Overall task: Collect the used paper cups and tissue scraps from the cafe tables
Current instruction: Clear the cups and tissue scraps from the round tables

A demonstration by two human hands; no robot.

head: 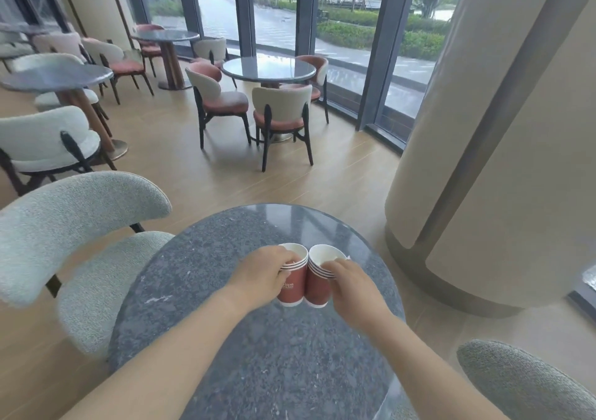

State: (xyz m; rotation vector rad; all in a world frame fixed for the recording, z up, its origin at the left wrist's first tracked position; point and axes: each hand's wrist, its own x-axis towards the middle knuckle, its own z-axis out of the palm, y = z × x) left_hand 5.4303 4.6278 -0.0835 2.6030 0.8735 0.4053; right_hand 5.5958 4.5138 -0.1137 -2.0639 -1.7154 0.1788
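A pale grey bouclé chair with a curved back (74,223) stands at the left, pushed up to the round dark speckled stone table (258,371).

Over the middle of that table, the left hand (261,274) grips the left stack of red paper cups with white rims (293,287). Its fingers are curled round the top of the stack, just under the nested rims. White lettering is printed on the red wall of this stack, but half of it is hidden by the hand and the rest is too blurred to read.

Touching it on the right is the right stack of red paper cups (317,289), also several cups nested together, with no writing showing. The right hand (354,290) holds this stack at the rims, thumb and fingers pinched over the edge. A small white scrap (347,257) sticks out at the far rim beside the fingertips; whether it is tissue cannot be told. Both stacks are upright, but whether their bases rest on the stone cannot be told.

Further right rises a wide cream round column (483,161), and a grey bouclé chair back (516,384) sits at the lower right.
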